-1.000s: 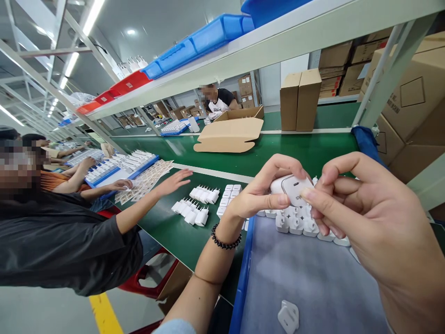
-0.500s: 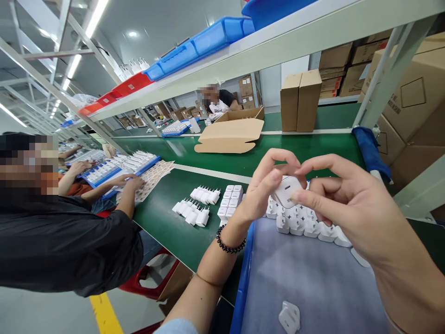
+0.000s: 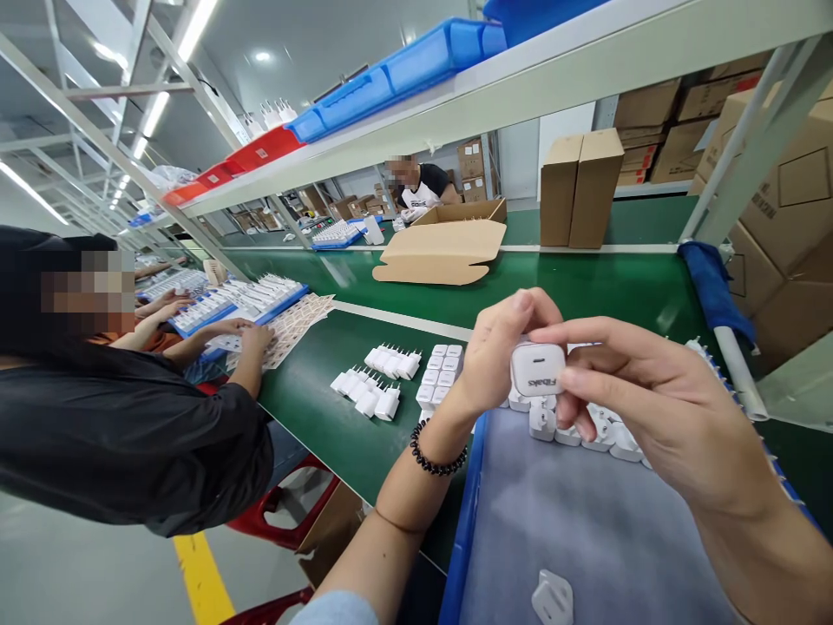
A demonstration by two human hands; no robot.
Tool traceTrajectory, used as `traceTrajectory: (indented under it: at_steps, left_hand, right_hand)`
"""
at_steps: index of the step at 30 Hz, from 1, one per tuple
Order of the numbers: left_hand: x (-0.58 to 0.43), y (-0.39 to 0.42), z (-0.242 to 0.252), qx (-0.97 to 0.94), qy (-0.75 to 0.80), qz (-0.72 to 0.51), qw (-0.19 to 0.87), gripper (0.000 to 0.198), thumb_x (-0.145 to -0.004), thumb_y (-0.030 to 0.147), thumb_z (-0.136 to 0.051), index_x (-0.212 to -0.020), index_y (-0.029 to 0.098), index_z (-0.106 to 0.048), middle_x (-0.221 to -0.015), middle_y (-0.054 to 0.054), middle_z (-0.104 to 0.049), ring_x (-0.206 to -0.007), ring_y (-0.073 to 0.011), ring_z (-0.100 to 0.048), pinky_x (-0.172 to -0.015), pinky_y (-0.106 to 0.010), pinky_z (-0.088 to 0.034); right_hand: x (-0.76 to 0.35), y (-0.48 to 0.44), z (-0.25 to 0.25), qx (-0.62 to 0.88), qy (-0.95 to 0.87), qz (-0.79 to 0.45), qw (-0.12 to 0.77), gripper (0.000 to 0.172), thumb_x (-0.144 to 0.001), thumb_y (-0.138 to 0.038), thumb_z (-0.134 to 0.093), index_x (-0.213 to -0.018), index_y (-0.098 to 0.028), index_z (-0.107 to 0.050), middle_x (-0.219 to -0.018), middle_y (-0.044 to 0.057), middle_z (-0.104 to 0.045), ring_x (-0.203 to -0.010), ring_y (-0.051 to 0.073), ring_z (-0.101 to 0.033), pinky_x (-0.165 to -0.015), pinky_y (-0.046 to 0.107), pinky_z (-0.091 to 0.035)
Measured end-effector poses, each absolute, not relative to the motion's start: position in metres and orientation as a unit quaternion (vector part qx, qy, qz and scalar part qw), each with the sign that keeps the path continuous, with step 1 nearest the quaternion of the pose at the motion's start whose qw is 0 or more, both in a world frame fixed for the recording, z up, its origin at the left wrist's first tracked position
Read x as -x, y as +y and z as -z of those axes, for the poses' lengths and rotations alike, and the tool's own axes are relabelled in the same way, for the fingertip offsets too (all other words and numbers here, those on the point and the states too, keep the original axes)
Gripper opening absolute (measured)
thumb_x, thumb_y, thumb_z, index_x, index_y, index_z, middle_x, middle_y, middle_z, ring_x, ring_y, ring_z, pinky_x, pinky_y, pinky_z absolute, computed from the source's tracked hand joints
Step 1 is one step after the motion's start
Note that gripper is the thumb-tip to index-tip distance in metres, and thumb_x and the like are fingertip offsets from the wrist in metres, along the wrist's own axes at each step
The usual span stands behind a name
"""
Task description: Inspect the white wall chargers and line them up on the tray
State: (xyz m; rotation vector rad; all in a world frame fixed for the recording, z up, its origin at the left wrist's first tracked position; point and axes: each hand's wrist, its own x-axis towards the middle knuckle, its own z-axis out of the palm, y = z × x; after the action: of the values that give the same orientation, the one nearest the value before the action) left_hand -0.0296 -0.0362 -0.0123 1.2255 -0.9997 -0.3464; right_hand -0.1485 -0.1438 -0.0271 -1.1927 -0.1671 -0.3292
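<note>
A white charger (image 3: 538, 370), its face with a small port and dark lettering turned toward me, is held up over the tray. My right hand (image 3: 651, 391) pinches its right side between thumb and fingers. My left hand (image 3: 491, 356) is closed around its left side, thumb raised. Beneath the hands, rows of white chargers with pins (image 3: 605, 434) stand at the far end of a blue tray (image 3: 463, 529) with a grey lining. One loose white piece (image 3: 553, 597) lies near the tray's front. Left of the tray are stacked white chargers (image 3: 441, 375) and a loose group of plugs (image 3: 368, 389).
A person in black (image 3: 130, 434) works at the left by a blue tray of chargers. Another person (image 3: 423, 187) sits across the table behind an open carton (image 3: 442, 252). Overhead runs a shelf (image 3: 521, 95) with blue and red bins. Two brown boxes (image 3: 579, 187) stand at the back.
The charger has turned so its lettered face points at me. My left thumb has lifted off it. The whole view has shifted slightly.
</note>
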Motion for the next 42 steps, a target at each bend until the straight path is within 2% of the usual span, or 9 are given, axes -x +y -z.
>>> traceTrajectory:
  at_steps: [6,10,19,22,26,32,36,39,42]
  left_hand:
    - [0.034,-0.032,0.008,-0.574,-0.446,0.18,0.663,0.066,-0.097,0.075,-0.046,-0.064,0.019,-0.056,-0.055,0.0,-0.053,-0.049,-0.0104,-0.043,-0.05,-0.028,-0.036]
    - [0.039,-0.029,0.008,-0.589,-0.461,0.17,0.642,0.066,-0.099,0.073,-0.044,-0.065,0.019,-0.057,-0.056,0.0,-0.052,-0.051,-0.0109,-0.042,-0.053,-0.029,-0.038]
    - [0.038,-0.026,0.005,-0.594,-0.512,0.198,0.587,0.054,-0.105,0.056,-0.046,-0.065,0.02,-0.047,-0.057,0.004,-0.039,-0.055,-0.0112,-0.033,-0.059,-0.03,-0.036]
    - [0.04,-0.025,0.004,-0.603,-0.511,0.208,0.577,0.052,-0.106,0.053,-0.043,-0.066,0.02,-0.043,-0.057,0.003,-0.038,-0.055,-0.0113,-0.031,-0.057,-0.03,-0.033]
    - [0.043,-0.023,-0.002,-0.641,-0.499,0.212,0.544,0.047,-0.105,0.043,-0.042,-0.064,0.02,-0.037,-0.059,0.002,-0.036,-0.056,-0.0106,-0.03,-0.054,-0.03,-0.029]
    - [0.045,-0.017,-0.011,-0.687,-0.489,0.211,0.494,0.044,-0.106,0.038,-0.039,-0.066,0.02,-0.039,-0.061,0.003,-0.04,-0.058,-0.0104,-0.032,-0.056,-0.029,-0.03]
    - [0.044,-0.017,-0.01,-0.692,-0.479,0.201,0.5,0.048,-0.106,0.045,-0.043,-0.066,0.02,-0.038,-0.063,0.003,-0.039,-0.062,-0.0113,-0.033,-0.059,-0.029,-0.031]
    - [0.042,-0.02,-0.006,-0.677,-0.461,0.204,0.537,0.047,-0.107,0.043,-0.041,-0.066,0.02,-0.037,-0.064,0.003,-0.035,-0.062,-0.0113,-0.03,-0.062,-0.029,-0.032]
    - [0.039,-0.025,-0.003,-0.664,-0.446,0.208,0.563,0.045,-0.106,0.041,-0.041,-0.066,0.019,-0.04,-0.065,0.003,-0.036,-0.062,-0.011,-0.031,-0.064,-0.029,-0.033]
  right_hand:
    - [0.146,-0.138,0.031,0.507,-0.102,0.169,0.839,0.02,-0.094,-0.013,-0.07,-0.1,-0.027,-0.083,-0.064,-0.001,-0.072,-0.055,0.011,-0.066,-0.049,0.015,-0.055]
    - [0.145,-0.139,0.034,0.487,-0.094,0.168,0.852,0.017,-0.093,-0.016,-0.073,-0.094,-0.028,-0.084,-0.059,-0.001,-0.07,-0.049,0.01,-0.064,-0.041,0.012,-0.049]
    - [0.148,-0.146,0.032,0.499,-0.05,0.115,0.857,0.008,-0.087,-0.02,-0.078,-0.08,-0.023,-0.081,-0.048,-0.002,-0.063,-0.04,0.009,-0.057,-0.035,0.012,-0.04]
    - [0.149,-0.149,0.032,0.531,-0.056,0.095,0.84,0.007,-0.089,-0.024,-0.078,-0.082,-0.022,-0.079,-0.048,-0.002,-0.062,-0.039,0.01,-0.055,-0.034,0.014,-0.037]
    - [0.148,-0.145,0.029,0.554,-0.051,0.14,0.819,0.013,-0.083,-0.02,-0.079,-0.072,-0.02,-0.073,-0.046,-0.005,-0.055,-0.037,0.007,-0.051,-0.036,0.014,-0.035]
    - [0.144,-0.135,0.029,0.597,-0.041,0.189,0.778,0.019,-0.082,-0.022,-0.078,-0.068,-0.019,-0.066,-0.05,-0.006,-0.051,-0.039,0.005,-0.043,-0.038,0.016,-0.032]
    - [0.146,-0.131,0.035,0.654,-0.031,0.243,0.716,0.017,-0.088,-0.024,-0.074,-0.075,-0.021,-0.063,-0.055,-0.007,-0.047,-0.049,0.007,-0.041,-0.045,0.019,-0.033]
    - [0.149,-0.128,0.039,0.699,-0.029,0.286,0.655,0.009,-0.091,-0.023,-0.072,-0.085,-0.024,-0.065,-0.06,-0.008,-0.046,-0.054,0.008,-0.042,-0.051,0.02,-0.035]
    - [0.15,-0.126,0.042,0.727,-0.031,0.324,0.604,0.01,-0.09,-0.019,-0.071,-0.093,-0.026,-0.065,-0.062,-0.009,-0.04,-0.055,0.007,-0.04,-0.054,0.021,-0.035]
